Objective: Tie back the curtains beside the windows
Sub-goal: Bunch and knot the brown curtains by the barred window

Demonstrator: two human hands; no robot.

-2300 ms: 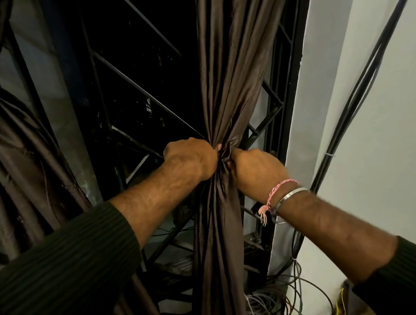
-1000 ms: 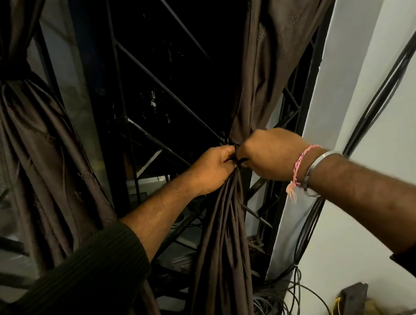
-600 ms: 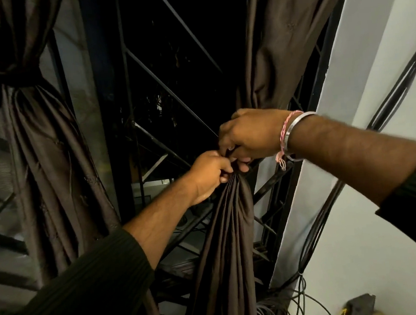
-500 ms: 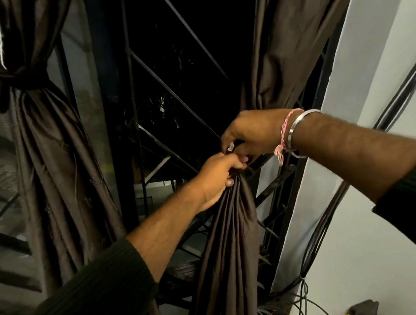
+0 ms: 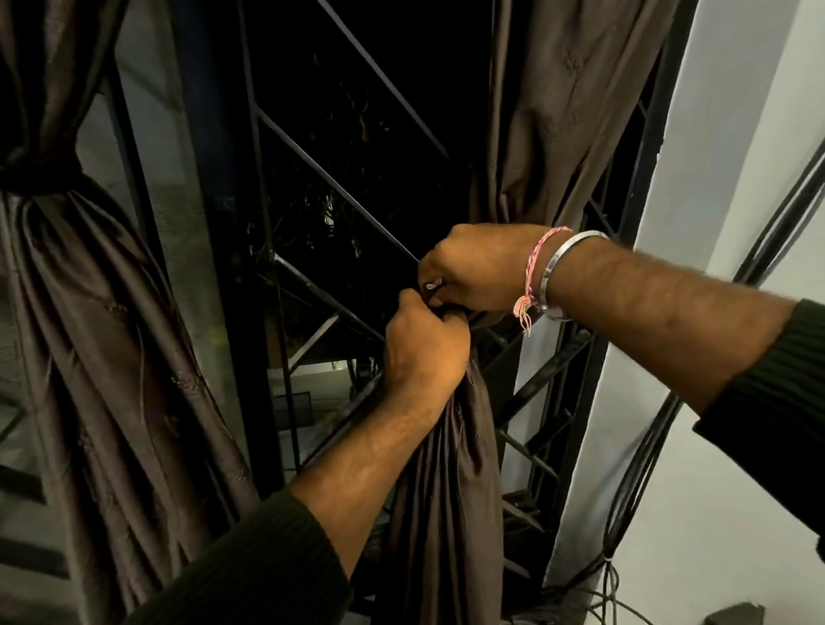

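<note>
At the window grille, head view: left hand (image 5: 424, 349) grips the gathered right curtain (image 5: 449, 486), right hand (image 5: 472, 270) pinches the bunch just above. Risk: either grip slackens, folds spill before the knot cinches. Left curtain (image 5: 98, 345) already tied.

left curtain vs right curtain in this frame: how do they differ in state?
The left curtain is cinched by a dark band high up, with no hand on it; the right curtain is bunched only by the left hand and right hand gripping it. The left curtain's gather sits higher than the right curtain's. Below its gather the left curtain fans out; the right curtain hangs as a narrow bundle. Both are dark brown, sheeny fabric.
</note>
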